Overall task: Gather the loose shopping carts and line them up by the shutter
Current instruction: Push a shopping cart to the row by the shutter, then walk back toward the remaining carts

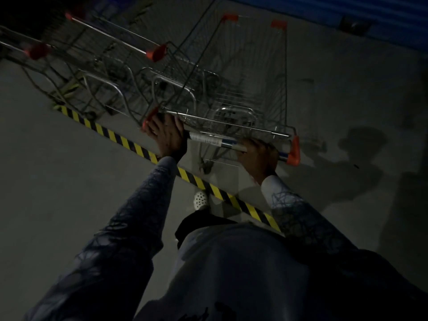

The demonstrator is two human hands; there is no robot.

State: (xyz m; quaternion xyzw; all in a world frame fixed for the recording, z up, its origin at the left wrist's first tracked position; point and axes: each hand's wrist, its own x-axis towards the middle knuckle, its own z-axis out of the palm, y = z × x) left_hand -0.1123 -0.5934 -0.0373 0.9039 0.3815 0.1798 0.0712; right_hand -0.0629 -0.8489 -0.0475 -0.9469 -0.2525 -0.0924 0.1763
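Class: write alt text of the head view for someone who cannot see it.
A person's left hand and right hand grip the handle of a shopping cart in dim light. Other carts stand to its left; hazard tape crosses the floor, a blue shutter beyond.

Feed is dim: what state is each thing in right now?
Left hand: grips the handle at its left end.
Right hand: grips the handle near its right end.
Near cart: upright, basket empty.
Other carts: upright, bunched at left.
Shutter: down where visible.
Hazard tape: flat on floor.
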